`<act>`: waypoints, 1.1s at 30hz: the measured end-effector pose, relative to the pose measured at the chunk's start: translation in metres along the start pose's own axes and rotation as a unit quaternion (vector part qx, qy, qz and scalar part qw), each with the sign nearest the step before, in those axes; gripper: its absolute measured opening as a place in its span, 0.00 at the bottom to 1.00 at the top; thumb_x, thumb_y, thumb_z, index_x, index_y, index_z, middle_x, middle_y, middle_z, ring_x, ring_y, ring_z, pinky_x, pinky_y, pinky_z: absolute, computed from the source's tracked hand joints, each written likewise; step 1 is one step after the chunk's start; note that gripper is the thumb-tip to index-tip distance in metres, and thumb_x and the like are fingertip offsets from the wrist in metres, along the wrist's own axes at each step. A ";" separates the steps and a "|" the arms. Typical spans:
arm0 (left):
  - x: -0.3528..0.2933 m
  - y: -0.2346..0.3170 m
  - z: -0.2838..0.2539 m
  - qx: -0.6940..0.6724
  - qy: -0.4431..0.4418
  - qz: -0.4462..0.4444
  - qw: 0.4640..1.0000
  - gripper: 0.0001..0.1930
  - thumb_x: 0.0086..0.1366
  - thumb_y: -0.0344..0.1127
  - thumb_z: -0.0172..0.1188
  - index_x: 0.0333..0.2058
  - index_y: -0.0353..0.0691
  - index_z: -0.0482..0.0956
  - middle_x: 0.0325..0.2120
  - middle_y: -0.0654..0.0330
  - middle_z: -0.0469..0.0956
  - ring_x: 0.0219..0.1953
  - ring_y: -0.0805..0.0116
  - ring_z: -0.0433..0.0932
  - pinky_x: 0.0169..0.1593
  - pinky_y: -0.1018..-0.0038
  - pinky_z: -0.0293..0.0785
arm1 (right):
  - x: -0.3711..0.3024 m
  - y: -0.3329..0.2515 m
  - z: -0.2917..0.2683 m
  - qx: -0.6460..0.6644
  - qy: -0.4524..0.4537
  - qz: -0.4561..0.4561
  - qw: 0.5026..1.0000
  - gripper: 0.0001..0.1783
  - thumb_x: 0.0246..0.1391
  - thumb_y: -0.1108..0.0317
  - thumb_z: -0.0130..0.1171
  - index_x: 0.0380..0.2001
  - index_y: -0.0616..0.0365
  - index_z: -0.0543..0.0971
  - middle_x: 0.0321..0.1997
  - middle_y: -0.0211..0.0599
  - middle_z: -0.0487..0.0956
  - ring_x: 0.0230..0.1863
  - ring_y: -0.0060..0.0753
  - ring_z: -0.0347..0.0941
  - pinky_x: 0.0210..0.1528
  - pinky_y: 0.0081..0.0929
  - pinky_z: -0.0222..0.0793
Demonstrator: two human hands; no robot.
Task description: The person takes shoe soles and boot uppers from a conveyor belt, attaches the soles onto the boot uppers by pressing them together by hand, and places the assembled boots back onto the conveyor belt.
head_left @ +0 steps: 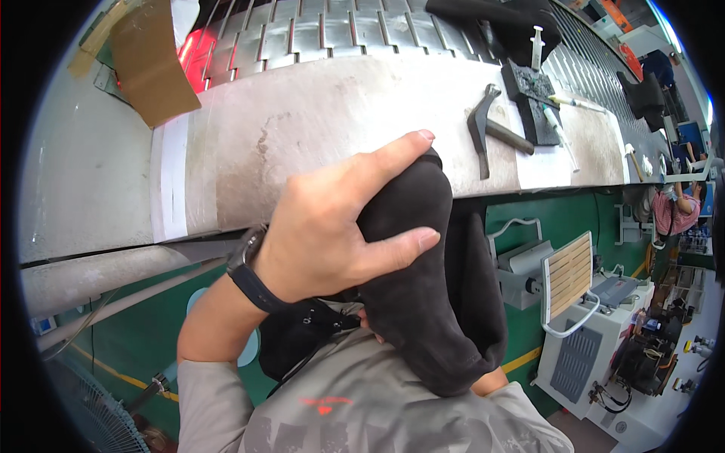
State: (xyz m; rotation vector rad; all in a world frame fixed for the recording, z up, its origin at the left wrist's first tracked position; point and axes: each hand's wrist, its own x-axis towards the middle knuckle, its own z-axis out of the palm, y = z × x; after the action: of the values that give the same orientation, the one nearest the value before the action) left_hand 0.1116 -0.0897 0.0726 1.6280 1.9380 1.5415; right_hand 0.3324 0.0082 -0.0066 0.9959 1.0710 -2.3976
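A dark grey suede-like boot [423, 302] is held in front of my body, its toe toward the bench and its shaft folded back on the right. My left hand [325, 219] grips the toe part, thumb across the upper and index finger stretched along the toe's edge. Most of my right hand [369, 326] is hidden beneath the boot. Only its fingertips show at the boot's left side, curled against it. On the bench, beyond the boot, lies a hammer [479, 128] with a long curved metal head.
The pale worn bench [317, 113] runs across, with a slatted metal conveyor [355, 30] behind it. Syringes [537, 49] and a dark block [529, 94] lie right of the hammer. Brown cardboard [151, 64] is at far left, a fan [98, 408] lower left, a machine [574, 355] at right.
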 end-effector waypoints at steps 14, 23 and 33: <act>-0.023 0.015 0.020 -0.297 -0.007 -0.129 0.946 0.52 0.64 0.32 0.80 0.80 0.33 0.57 0.63 0.42 0.81 0.62 0.61 0.83 0.62 0.63 0.83 | -0.033 -0.039 -0.004 -0.175 -0.124 -0.047 0.976 0.16 0.74 0.64 0.63 0.55 0.67 0.80 0.46 0.42 0.85 0.46 0.31 0.83 0.48 0.24 0.81; -0.028 0.012 0.024 -0.329 0.012 -0.206 0.921 0.35 0.67 0.19 0.72 0.72 0.29 0.72 0.54 0.43 0.86 0.54 0.62 0.88 0.56 0.70 0.87 | -0.054 -0.018 -0.001 0.089 -0.099 -0.065 0.989 0.17 0.75 0.64 0.61 0.53 0.72 0.80 0.47 0.47 0.85 0.49 0.38 0.84 0.50 0.28 0.82; -0.039 0.024 0.045 -0.279 0.065 -0.203 0.936 0.34 0.68 0.17 0.69 0.72 0.31 0.72 0.52 0.46 0.88 0.52 0.65 0.88 0.55 0.72 0.86 | -0.024 -0.029 -0.017 0.141 -0.140 -0.031 0.980 0.24 0.79 0.59 0.52 0.60 0.72 0.78 0.52 0.53 0.85 0.54 0.43 0.84 0.57 0.32 0.82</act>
State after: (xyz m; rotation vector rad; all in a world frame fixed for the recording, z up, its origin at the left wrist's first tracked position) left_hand 0.1722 -0.0985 0.0538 0.8537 1.5473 1.8176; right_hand 0.3415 0.0400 0.0177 0.6832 0.6863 -2.6924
